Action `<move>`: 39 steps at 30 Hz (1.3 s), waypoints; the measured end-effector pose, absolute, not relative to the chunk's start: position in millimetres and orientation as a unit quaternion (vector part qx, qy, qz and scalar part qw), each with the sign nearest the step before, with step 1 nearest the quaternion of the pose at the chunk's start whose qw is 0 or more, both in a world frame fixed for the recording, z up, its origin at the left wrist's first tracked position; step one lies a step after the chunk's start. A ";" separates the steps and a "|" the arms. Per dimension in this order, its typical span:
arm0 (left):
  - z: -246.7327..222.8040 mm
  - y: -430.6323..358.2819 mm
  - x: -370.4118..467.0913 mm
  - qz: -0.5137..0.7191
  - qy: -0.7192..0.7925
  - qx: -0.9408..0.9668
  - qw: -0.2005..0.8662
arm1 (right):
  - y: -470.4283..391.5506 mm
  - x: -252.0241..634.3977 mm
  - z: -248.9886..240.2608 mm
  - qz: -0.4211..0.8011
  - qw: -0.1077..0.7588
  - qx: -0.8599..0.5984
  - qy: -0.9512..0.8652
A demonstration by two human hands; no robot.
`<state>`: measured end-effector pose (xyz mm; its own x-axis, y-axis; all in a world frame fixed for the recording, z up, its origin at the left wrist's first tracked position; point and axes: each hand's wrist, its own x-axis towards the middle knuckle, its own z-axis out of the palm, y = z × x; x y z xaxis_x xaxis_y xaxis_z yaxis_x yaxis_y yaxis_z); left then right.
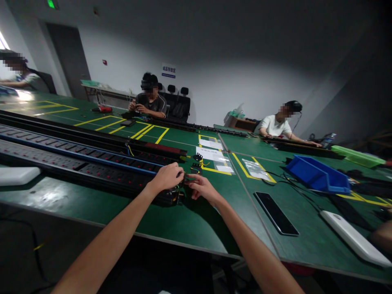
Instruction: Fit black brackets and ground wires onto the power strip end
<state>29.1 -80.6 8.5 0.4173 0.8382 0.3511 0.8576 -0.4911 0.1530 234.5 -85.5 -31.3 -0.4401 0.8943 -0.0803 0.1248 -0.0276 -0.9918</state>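
Observation:
Long black power strips [104, 174] with rows of sockets and small red marks lie side by side on the green table. My left hand [167, 177] is closed over the right end of the strip nearest me, fingers curled onto it. Facing it, my right hand [202, 188] has thumb and index finger brought to the same end, at a small dark part I cannot make out. Wires and small fittings [175, 196] show at that end, below my left hand. Small black brackets [197, 166] with a yellow wire lie just beyond my hands.
A black phone [276, 213], a white power bank [355, 237] and a blue bin [317, 173] with cables lie to the right. Paper sheets [211, 153] sit inside yellow tape lines. A white box [18, 175] is at the left. Several people work around the table.

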 end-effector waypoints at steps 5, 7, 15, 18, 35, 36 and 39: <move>6.7 -78.4 28.4 -0.179 -0.500 -0.847 0.029 | -85.2 234.0 -32.0 0.587 0.327 -0.418 -0.611; 5.8 -77.3 27.8 -0.179 -0.499 -0.847 0.030 | -85.0 233.8 -32.4 0.588 0.327 -0.418 -0.611; 5.3 -76.3 27.7 -0.180 -0.493 -0.851 0.035 | -84.9 233.0 -30.3 0.589 0.322 -0.422 -0.609; 5.6 -76.6 27.8 -0.181 -0.491 -0.851 0.036 | -85.2 232.9 -29.4 0.588 0.321 -0.421 -0.611; 8.6 -78.3 28.3 -0.183 -0.490 -0.852 0.027 | -84.8 232.6 -30.1 0.585 0.318 -0.423 -0.615; 8.8 -78.4 28.4 -0.183 -0.490 -0.852 0.026 | -84.8 232.6 -30.2 0.584 0.318 -0.425 -0.614; 9.2 -78.5 28.4 -0.183 -0.491 -0.851 0.023 | -84.6 232.5 -30.5 0.581 0.316 -0.428 -0.616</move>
